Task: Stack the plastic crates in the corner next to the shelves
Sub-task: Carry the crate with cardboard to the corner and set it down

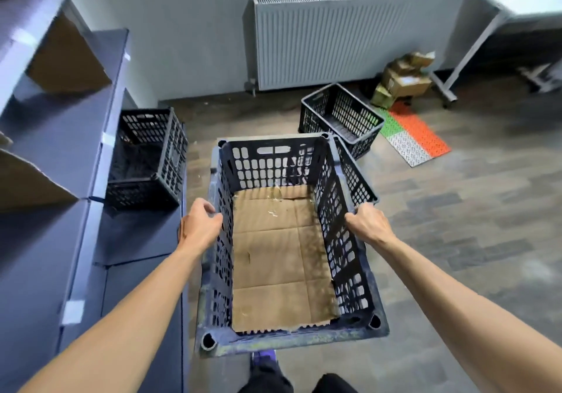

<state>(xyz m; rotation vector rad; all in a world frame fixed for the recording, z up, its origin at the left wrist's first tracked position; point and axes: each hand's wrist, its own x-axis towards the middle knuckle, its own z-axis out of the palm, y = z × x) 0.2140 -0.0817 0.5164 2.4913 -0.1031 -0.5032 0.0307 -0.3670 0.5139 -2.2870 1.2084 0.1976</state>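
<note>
The held crate (292, 336) sits in the near middle, a sheet of cardboard (279, 255) lying on its bottom. The left hand (200, 222) grips its left long rim and the right hand (369, 225) grips its right long rim, the fingers (213, 210) of each curled over the edge and down the slotted wall. The crate's left side runs just beside the front edge of the shelves (54, 137), with only a thin strip of floor (456, 225) between them. To the right the floor lies open.

A second crate (146, 158) stands far left in the corner against the shelves. Blur makes it hard to tell whether it is one crate or perhaps two stacked. A third crate (340, 116) stands far right near the radiator (349, 40), its near corner hidden behind the held crate. Beside it lie a coloured mat (416, 134) and some small boxes (404, 79). The held crate hides the floor beneath it.
</note>
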